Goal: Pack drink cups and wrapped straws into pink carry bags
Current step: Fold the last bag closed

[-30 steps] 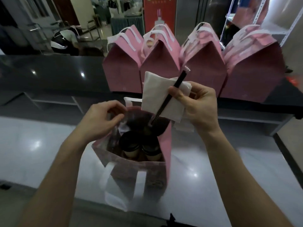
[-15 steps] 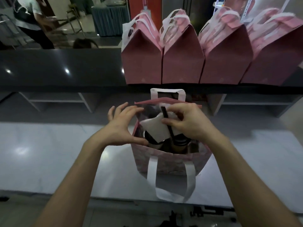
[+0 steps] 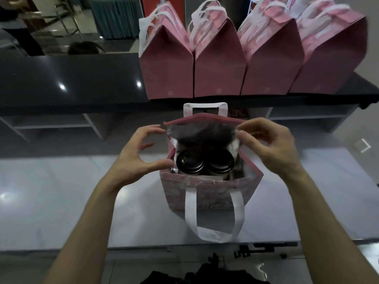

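An open pink carry bag (image 3: pixel 205 187) stands on the pale counter in front of me, its white handle (image 3: pixel 213 234) hanging down the near side. Inside sit two drink cups side by side, showing their black lids, one left (image 3: pixel 189 163) and one right (image 3: pixel 220 163). A bit of white paper (image 3: pixel 233 147) shows behind the right cup; no straw can be made out. My left hand (image 3: pixel 135 158) holds the bag's left wall between thumb and fingertips. My right hand (image 3: pixel 272 148) pinches the far right corner of the rim.
Several closed pink bags (image 3: pixel 219 64) stand in a row on the raised dark ledge (image 3: pixel 71 78) behind the open bag. The glossy grey counter (image 3: pixel 61 191) stretches left and right of it. A person stands beyond the ledge at the far left (image 3: pixel 18 27).
My right hand has let go of the white napkin and black straw inside the bag and moved to the right rim. Both hands now hold the bag's mouth wide.
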`<state>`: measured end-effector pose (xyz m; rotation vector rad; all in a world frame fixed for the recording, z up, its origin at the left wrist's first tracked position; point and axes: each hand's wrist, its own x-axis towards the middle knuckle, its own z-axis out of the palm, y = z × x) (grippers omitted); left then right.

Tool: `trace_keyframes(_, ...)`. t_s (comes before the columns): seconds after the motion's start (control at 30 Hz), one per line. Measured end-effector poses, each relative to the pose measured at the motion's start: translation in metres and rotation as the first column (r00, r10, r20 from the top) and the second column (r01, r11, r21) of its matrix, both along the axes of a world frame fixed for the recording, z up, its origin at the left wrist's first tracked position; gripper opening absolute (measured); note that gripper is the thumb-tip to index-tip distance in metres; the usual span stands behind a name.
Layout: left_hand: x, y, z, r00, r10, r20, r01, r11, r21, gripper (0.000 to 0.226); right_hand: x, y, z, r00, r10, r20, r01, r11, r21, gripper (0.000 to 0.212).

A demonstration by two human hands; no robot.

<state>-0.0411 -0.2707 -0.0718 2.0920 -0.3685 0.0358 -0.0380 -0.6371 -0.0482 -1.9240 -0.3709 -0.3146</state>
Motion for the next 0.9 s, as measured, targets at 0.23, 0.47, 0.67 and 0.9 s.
trace_keyframes(0.23,0.001,0.013,-0.033,0.922,-0.143,-0.359,0.17,0.984,0.047,0.135,-0.017,-0.066,-0.064,0.804,0.251,-0.538,-0.36,0.927,-0.104,0.083)
trace_keyframes(0.47,0.024,0.001,-0.025,0.908,-0.189,-0.374,0.175,0.982,-0.071,0.09,0.023,-0.056,-0.064,0.822,0.291,-0.489,-0.429,0.882,-0.196,0.064)
trace_keyframes(0.67,0.045,0.003,-0.018,0.913,-0.187,-0.361,0.164,0.982,-0.094,0.086,0.057,-0.051,-0.049,0.792,0.318,-0.521,-0.476,0.856,-0.2,0.07)
trace_keyframes(0.9,0.06,0.004,-0.022,0.923,-0.175,-0.342,0.148,0.984,-0.102,0.071,0.062,-0.043,-0.053,0.879,0.246,-0.409,-0.345,0.919,-0.189,0.049)
